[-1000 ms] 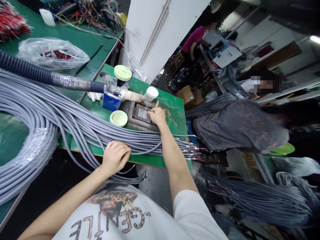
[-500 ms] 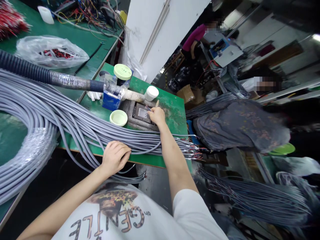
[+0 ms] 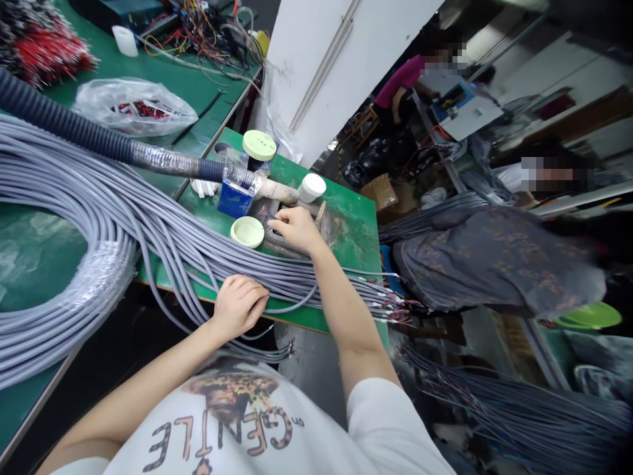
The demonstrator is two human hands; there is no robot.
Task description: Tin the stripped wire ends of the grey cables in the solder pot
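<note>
My right hand (image 3: pixel 297 229) is closed in a pinch on a cable end, whose thin coloured wires (image 3: pixel 266 212) fan out past my fingertips. It is above a grimy metal solder pot (image 3: pixel 324 227), and the hand hides most of the pot's opening. A pale green round dish (image 3: pixel 247 232) lies just left of the pot. My left hand (image 3: pixel 241 305) rests palm down with curled fingers on a thick bundle of grey cables (image 3: pixel 277 272) along the bench's near edge. What its fingertips grip underneath is hidden. Stripped wire ends (image 3: pixel 395 303) of the bundle stick out at the right.
A ribbed hose (image 3: pixel 173 161) passes over a blue box (image 3: pixel 235 198) toward the pot. Behind stand a white tub (image 3: pixel 312 188) and a pale-lidded jar (image 3: pixel 259 145). Coiled cables (image 3: pixel 99 277) fill the left. A co-worker in a dark patterned top (image 3: pixel 494 260) is at the right.
My right hand has moved left across the pot, and the wire tips now point toward the blue box. My left hand stays on the cables. The whole view has shifted slightly.
</note>
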